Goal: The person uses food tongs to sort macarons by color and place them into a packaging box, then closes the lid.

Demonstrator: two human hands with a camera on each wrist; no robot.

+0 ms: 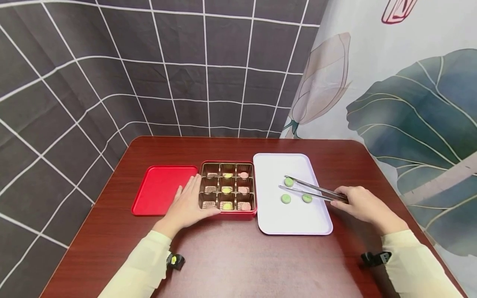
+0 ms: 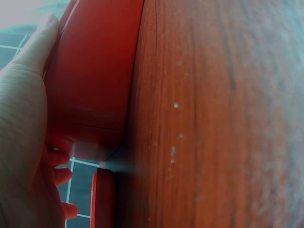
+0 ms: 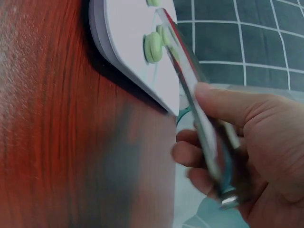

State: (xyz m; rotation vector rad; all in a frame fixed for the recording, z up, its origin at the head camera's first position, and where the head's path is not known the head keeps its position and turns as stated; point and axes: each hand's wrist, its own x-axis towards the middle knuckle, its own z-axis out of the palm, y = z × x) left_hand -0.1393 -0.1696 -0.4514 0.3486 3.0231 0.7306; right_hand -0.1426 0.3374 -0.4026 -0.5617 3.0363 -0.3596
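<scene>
A: Item one, right hand (image 1: 363, 203)?
B: It grips metal tongs (image 1: 311, 189) over the white tray's (image 1: 294, 225) right edge. The tips stand apart, just beside the far green sweet (image 1: 288, 181); two more green sweets (image 1: 285, 199) lie nearer the tray's front.

A: Item two, left hand (image 1: 188, 205)?
B: Fingers straight, flat against the left front corner of the red nine-compartment box (image 1: 228, 213), holding nothing. The red lid (image 1: 162, 194) lies left of the box on the brown table (image 1: 242, 260).
</scene>
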